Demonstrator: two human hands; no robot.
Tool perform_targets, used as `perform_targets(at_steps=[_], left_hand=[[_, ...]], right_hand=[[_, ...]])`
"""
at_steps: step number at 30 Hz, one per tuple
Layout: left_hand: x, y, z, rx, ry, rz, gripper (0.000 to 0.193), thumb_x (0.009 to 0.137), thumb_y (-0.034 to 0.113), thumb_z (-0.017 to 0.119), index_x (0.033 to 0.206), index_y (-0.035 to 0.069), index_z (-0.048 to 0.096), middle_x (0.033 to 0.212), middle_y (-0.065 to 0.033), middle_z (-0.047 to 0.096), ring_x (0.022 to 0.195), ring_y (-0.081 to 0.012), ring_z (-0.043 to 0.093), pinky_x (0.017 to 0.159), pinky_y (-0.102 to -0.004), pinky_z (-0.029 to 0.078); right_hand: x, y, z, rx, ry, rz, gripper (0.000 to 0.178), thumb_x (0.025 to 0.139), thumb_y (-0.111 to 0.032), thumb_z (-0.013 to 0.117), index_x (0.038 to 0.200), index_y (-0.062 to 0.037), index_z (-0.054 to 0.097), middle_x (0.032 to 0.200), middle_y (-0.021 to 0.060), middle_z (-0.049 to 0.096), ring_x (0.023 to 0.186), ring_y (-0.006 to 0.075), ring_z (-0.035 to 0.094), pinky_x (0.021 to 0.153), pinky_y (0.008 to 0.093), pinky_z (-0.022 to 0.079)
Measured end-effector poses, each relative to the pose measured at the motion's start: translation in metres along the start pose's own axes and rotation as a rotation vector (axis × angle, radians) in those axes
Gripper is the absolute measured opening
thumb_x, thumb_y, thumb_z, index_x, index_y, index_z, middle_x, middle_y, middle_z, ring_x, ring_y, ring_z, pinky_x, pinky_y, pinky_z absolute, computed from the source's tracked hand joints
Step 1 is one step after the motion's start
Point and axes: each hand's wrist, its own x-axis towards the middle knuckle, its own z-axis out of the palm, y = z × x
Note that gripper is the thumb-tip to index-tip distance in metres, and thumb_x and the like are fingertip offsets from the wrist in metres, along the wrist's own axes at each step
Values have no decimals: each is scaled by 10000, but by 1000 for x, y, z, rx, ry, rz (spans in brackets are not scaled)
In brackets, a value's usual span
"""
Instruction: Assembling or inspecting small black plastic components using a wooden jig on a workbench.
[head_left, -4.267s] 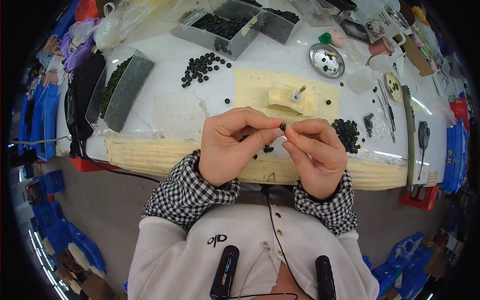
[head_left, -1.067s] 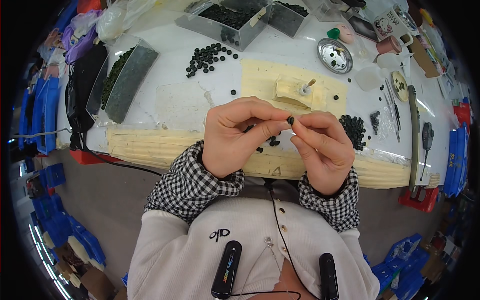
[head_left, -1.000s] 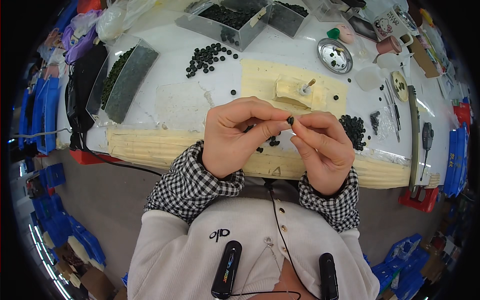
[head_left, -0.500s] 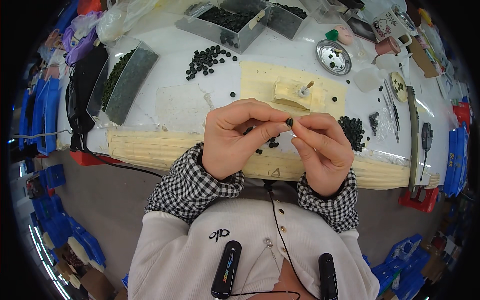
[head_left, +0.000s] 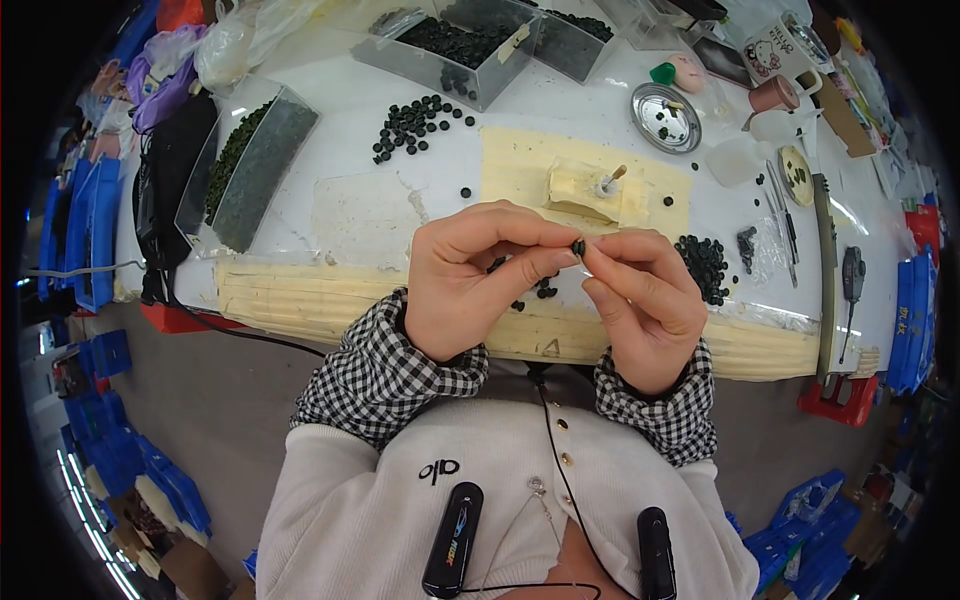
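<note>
Between my two hands, over the table's front edge, is a small round black piece (head_left: 578,247). My left hand (head_left: 470,270) pinches it from the left with thumb and forefinger. From the right, my right hand (head_left: 645,295) grips it between its fingertips. Under and behind my left hand lie several more loose black pieces (head_left: 546,291), partly hidden. Just beyond my hands stands a yellow taped block (head_left: 582,193) with a white nozzle and a brown stick on a yellow sheet (head_left: 510,160). A pile of black pieces (head_left: 703,268) sits beside my right hand.
At the back stand clear bins (head_left: 480,85) of black pieces; a clear bin (head_left: 262,175) of small green pieces stands left. Another cluster of black pieces (head_left: 412,125) lies left of centre. To the right are a round metal dish (head_left: 665,118), thin tools (head_left: 785,220) and a screwdriver (head_left: 852,275).
</note>
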Motion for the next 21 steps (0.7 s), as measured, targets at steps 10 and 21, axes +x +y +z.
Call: perform_targets(at_steps=[10, 21], left_hand=[[0, 2, 3, -8, 45, -13, 166, 816, -99, 643, 971, -43, 664, 933, -117, 653, 822, -137, 617, 721, -240, 511], [-1, 0, 3, -43, 41, -60, 170, 844, -63, 633, 1011, -40, 652, 942, -114, 656, 834, -133, 627, 739, -242, 520]], right_hand=[[1, -1, 0, 7, -5, 7, 318, 796, 77, 668, 1097, -23, 675, 1048, 118, 606, 885, 176, 611, 719, 238, 501], [0, 0, -1, 6, 26, 26, 316, 786, 46, 688, 1095, -23, 676, 1022, 125, 614, 888, 189, 612, 747, 264, 499]])
